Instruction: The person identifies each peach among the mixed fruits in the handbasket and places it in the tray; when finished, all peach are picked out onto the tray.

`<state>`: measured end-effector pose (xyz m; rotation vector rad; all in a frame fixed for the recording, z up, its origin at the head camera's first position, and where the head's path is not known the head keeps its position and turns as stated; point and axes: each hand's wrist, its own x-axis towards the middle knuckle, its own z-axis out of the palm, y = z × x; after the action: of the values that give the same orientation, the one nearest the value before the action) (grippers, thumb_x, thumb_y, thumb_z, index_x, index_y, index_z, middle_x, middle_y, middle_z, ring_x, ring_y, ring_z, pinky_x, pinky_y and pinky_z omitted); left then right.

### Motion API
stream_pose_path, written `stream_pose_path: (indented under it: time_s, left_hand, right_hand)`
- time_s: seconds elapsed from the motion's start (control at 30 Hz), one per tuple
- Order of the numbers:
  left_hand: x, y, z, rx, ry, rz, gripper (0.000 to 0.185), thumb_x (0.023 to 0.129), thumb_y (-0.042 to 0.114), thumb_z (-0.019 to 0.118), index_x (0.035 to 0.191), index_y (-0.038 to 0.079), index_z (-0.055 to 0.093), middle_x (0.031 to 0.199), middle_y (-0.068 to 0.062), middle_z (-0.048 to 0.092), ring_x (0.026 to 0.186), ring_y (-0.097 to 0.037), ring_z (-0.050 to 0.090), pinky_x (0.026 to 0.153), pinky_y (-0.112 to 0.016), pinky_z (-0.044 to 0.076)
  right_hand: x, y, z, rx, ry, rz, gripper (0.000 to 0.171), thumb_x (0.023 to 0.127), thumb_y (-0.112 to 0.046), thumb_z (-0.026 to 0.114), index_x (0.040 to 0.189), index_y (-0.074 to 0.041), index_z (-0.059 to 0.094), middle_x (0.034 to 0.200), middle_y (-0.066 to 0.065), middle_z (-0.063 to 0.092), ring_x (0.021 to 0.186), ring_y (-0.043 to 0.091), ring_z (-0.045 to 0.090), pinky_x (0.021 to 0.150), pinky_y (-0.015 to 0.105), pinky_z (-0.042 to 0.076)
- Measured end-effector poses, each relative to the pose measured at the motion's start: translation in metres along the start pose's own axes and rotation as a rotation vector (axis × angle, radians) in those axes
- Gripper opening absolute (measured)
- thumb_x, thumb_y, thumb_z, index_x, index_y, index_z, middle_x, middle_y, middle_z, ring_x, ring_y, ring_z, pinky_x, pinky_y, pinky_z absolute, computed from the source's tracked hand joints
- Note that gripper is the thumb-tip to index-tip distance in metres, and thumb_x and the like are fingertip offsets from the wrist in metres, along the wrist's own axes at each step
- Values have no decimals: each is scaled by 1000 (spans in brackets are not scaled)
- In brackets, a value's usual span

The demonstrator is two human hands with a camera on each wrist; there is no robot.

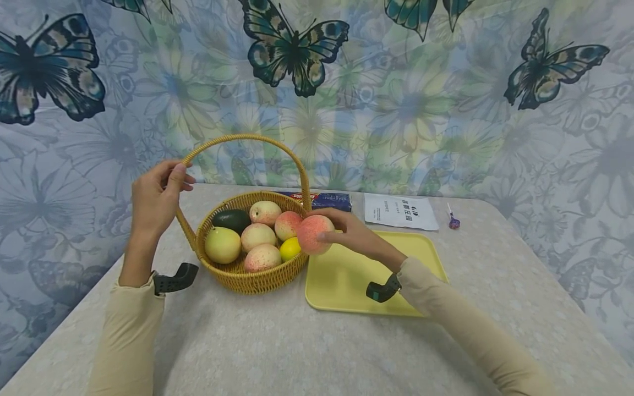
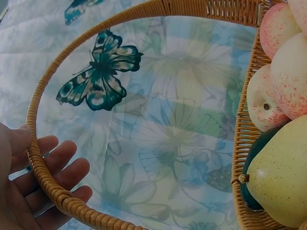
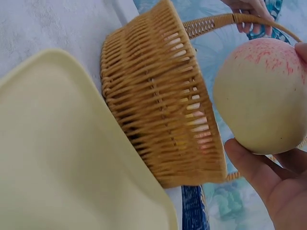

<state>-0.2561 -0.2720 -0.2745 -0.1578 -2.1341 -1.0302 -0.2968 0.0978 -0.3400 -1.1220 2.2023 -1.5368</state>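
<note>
A woven wicker basket (image 1: 233, 278) (image 3: 158, 115) with an arched handle (image 1: 247, 139) (image 2: 43, 177) stands on the table and holds several peaches, a yellow-green pear (image 1: 223, 245) (image 2: 280, 179), a dark avocado (image 1: 231, 219) and a lemon (image 1: 290, 248). My left hand (image 1: 157, 192) (image 2: 33, 189) grips the handle on its left side, thumb over it. My right hand (image 1: 349, 231) (image 3: 268, 177) holds a pink peach (image 1: 315, 234) (image 3: 261, 96) just above the basket's right rim, beside the yellow tray (image 1: 346, 275) (image 3: 57, 158).
Behind the basket lie a blue packet (image 1: 331, 201), a white printed pouch (image 1: 400, 212) and a small purple lollipop (image 1: 453, 221). A butterfly-patterned curtain (image 1: 446, 99) hangs behind the table. The grey table (image 1: 277, 346) runs toward me.
</note>
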Motion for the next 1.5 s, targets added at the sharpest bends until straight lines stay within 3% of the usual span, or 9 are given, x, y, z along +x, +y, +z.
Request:
stream_pose_path:
  time_s: [0.13,0.3,0.63,0.93,1.13,1.5]
  left_hand:
    - [0,0,-1,0,-3,-3,39,101,36,47,116,4,66,79,7,65,69,6,59,67,-9,44]
    - [-1,0,-1,-3,-10,-5,40,101,36,47,116,4,66,79,7,65,69,5,59,69,-9,44]
    - [-1,-2,-1,-8,-7,-5,39,101,36,47,115,4,66,79,9,64,69,5,59,69,-10,44]
    - [0,0,-2,-13,-13,-6,39,101,35,48,116,4,66,78,15,62,70,5,59,68,-10,44]
    - [0,-1,-1,-16,-11,-2,38,101,35,48,115,4,67,78,11,64,70,4,60,67,-10,44]
    - [1,-1,0,-9,-17,-14,39,101,35,48,115,5,67,82,-1,67,71,4,60,67,-11,44]
  right_hand:
    - [-3,5,-6,57,30,37,51,94,-25,62,141,-12,47,136,4,52,117,24,56,94,41,50]
    - [-6,10,-12,85,54,79,48,93,-21,62,139,-15,49,136,8,51,116,27,57,93,42,50]
    - [-9,26,-23,54,97,168,53,93,-22,63,140,-7,46,133,10,53,113,26,58,93,40,50]
    - [-9,51,-33,6,141,262,50,93,-24,64,139,-10,47,132,10,53,111,23,57,95,40,46]
    - [-10,61,-35,36,151,314,53,94,-23,63,141,-8,45,135,14,50,111,24,53,102,49,41]
    - [-7,71,-30,37,159,339,51,95,-26,61,139,-6,45,134,14,51,121,28,50,100,42,44]
